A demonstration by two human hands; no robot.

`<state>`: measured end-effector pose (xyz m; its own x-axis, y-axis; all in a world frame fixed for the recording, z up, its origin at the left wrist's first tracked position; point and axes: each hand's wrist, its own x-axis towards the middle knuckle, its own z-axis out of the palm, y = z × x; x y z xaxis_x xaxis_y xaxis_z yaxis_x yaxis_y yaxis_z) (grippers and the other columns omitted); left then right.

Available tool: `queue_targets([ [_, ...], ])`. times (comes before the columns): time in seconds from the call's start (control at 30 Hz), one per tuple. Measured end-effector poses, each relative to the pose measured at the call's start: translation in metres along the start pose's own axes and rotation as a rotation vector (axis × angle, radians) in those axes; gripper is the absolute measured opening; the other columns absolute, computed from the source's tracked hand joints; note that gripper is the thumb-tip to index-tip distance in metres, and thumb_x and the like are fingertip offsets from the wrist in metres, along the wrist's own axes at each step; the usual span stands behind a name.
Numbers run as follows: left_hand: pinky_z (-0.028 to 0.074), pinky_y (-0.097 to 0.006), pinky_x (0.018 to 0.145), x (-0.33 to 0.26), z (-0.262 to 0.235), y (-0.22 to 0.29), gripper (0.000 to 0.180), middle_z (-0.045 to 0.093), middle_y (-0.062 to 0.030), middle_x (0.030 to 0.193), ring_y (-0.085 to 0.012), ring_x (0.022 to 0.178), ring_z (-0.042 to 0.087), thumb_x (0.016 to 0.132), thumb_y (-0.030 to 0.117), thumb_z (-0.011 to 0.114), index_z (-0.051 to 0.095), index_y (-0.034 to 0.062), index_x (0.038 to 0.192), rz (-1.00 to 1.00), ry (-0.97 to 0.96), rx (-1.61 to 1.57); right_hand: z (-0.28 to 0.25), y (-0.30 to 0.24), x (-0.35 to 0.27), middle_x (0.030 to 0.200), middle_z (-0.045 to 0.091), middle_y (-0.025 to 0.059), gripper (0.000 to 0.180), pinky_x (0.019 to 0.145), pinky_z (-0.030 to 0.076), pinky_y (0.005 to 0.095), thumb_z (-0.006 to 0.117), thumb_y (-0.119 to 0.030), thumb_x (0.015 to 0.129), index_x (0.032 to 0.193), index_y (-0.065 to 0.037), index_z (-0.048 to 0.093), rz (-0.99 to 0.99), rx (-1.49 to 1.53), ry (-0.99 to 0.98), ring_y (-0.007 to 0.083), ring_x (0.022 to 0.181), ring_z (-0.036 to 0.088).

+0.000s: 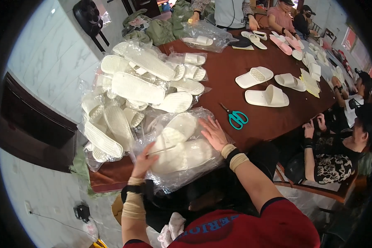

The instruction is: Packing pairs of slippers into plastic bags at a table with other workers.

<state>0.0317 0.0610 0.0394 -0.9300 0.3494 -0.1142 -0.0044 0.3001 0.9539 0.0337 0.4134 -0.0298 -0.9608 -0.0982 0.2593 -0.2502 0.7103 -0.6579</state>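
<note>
A clear plastic bag of white slippers (pixel 175 144) lies at the near edge of the dark brown table (pixel 231 62). My left hand (pixel 144 159) pinches the bag's near left side between thumb and fingers. My right hand (pixel 213 133) lies flat and spread on the bag's right side. Both wrists wear tan bands with black straps.
A heap of bagged white slippers (pixel 132 87) fills the table's left side. Teal-handled scissors (pixel 235 118) lie right of my right hand. Loose white slippers (pixel 266 97) and pink ones (pixel 282 44) sit farther off. Other people sit around the right and far sides.
</note>
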Motion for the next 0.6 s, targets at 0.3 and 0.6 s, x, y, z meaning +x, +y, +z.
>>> queue_targets([
  [0.3,0.046,-0.031,0.097,-0.145,-0.153,0.057,0.049,0.055,-0.0141,0.132,-0.0198,0.114,0.056,0.091,0.004,0.054,0.048,0.0013,0.14,-0.074,0.543,-0.142,-0.001,-0.006,-0.008,0.157,0.024,0.0149,0.074,0.116,0.01,0.0601,0.053,-0.059,0.088,0.151,-0.03,0.029,-0.058,-0.444,-0.087,0.0382,0.147,0.012],
  [0.6,0.044,-0.034,0.104,-0.074,-0.059,0.19,0.051,0.048,-0.0186,0.141,-0.0238,0.125,0.052,0.095,0.012,0.049,0.039,-0.0001,0.144,-0.001,0.348,-0.276,0.006,-0.009,-0.006,0.159,0.018,0.0147,0.072,0.116,0.006,0.0602,0.046,-0.063,0.091,0.152,-0.029,0.028,-0.05,-0.388,-0.128,0.038,0.148,0.006],
])
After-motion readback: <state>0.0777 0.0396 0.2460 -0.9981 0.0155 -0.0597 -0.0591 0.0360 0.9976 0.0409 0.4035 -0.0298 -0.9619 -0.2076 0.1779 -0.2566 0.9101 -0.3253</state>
